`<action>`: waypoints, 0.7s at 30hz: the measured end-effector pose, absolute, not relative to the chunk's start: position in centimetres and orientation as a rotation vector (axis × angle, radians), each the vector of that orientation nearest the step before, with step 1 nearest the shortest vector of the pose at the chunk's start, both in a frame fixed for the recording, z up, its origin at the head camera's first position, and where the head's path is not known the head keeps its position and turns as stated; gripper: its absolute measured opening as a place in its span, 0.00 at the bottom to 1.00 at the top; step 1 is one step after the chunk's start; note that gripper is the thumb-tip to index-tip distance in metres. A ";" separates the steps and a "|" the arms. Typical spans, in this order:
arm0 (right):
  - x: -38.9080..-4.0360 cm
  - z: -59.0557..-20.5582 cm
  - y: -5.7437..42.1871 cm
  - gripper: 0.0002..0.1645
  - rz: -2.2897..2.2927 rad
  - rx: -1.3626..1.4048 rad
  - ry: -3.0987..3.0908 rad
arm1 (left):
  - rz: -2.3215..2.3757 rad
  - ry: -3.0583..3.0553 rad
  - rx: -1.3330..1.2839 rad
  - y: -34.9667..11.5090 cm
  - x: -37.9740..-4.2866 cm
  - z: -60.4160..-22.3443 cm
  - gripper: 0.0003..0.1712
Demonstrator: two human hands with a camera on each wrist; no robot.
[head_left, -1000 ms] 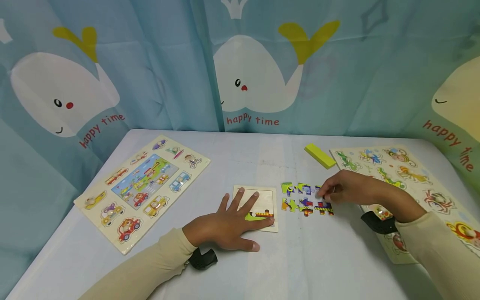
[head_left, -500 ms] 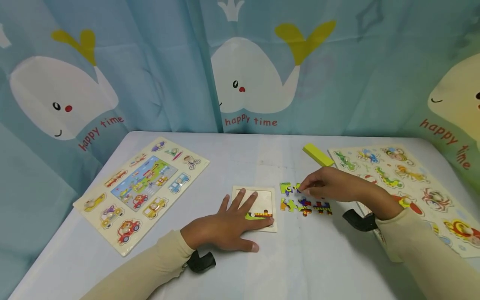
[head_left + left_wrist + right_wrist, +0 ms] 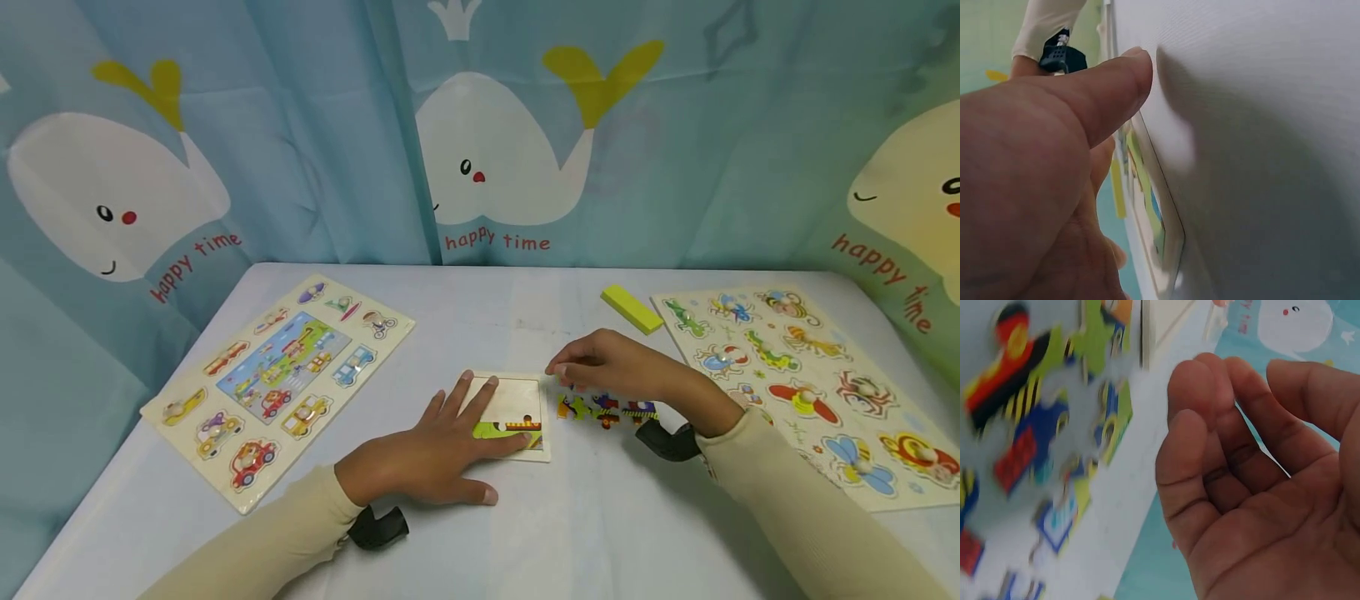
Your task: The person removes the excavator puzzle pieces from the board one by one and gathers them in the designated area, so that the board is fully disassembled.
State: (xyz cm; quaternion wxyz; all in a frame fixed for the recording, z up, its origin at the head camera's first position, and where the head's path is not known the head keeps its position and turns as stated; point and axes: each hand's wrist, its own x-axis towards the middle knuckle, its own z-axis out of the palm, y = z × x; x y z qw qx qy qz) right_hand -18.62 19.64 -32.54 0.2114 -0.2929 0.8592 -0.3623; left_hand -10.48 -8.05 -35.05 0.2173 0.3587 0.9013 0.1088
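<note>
A small square wooden puzzle tray [image 3: 517,392] lies mid-table, with a few green and red pieces fitted along its lower side. My left hand [image 3: 431,457] rests on the tray with its fingers spread. In the left wrist view the thumb of my left hand [image 3: 1041,156] extends past the tray's edge. Loose jigsaw pieces [image 3: 609,412] lie in rows just right of the tray. Over the back row hovers my right hand [image 3: 618,365], hiding some pieces, fingertips close to the tray's right edge. The right wrist view shows its fingers loosely bent, thumb apart, nothing between them.
A vehicle knob-puzzle board [image 3: 277,387] lies at the left. An insect puzzle board [image 3: 813,392] is at the right. Behind the loose pieces sits a yellow-green block [image 3: 632,309]. A whale-print curtain [image 3: 337,133] hangs beyond the table's far edge.
My right hand has moved left across the loose pieces, from their right end to beside the tray. My left hand stays on the tray, while the head view shifts slightly.
</note>
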 end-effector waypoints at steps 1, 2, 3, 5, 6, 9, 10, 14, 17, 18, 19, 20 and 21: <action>-18.6 -32.7 19.3 0.14 -1.019 -0.814 2.381 | 0.304 2.497 0.990 -8.2 -10.4 -35.0 0.39; -18.6 -32.8 19.0 0.14 -1.035 -0.816 2.372 | 0.307 2.495 0.985 -8.4 -10.4 -35.0 0.39; -18.5 -32.9 18.8 0.14 -1.045 -0.817 2.366 | 0.313 2.492 0.981 -8.6 -10.4 -35.1 0.39; -18.5 -33.1 18.3 0.14 -1.059 -0.827 2.356 | 0.322 2.483 0.975 -8.8 -10.3 -35.1 0.38; -18.4 -33.2 18.1 0.14 -1.059 -0.830 2.355 | 0.325 2.478 0.972 -8.9 -10.3 -35.1 0.37; -18.4 -33.5 17.5 0.14 -1.069 -0.841 2.341 | 0.337 2.464 0.967 -9.2 -10.3 -35.2 0.36; -18.4 -33.6 17.3 0.14 -1.074 -0.844 2.333 | 0.336 2.461 0.967 -9.2 -10.3 -35.2 0.36; -18.4 -34.1 16.6 0.14 -1.092 -0.865 2.303 | 0.324 2.462 0.970 -9.6 -10.2 -35.2 0.36; -18.4 -34.4 15.9 0.13 -1.090 -0.884 2.299 | 0.325 2.469 0.965 -9.8 -10.0 -35.1 0.37; -18.4 -34.4 15.6 0.13 -1.090 -0.888 2.297 | 0.330 2.472 0.960 -9.9 -10.0 -35.1 0.37; -18.4 -34.5 15.3 0.13 -1.087 -0.891 2.296 | 0.338 2.473 0.950 -9.9 -9.9 -35.2 0.38; -18.4 -34.5 15.1 0.13 -1.089 -0.889 2.292 | 0.346 2.472 0.940 -10.0 -9.9 -35.2 0.39; -18.4 -34.5 14.8 0.13 -1.092 -0.895 2.285 | 0.352 2.469 0.927 -10.1 -9.9 -35.2 0.39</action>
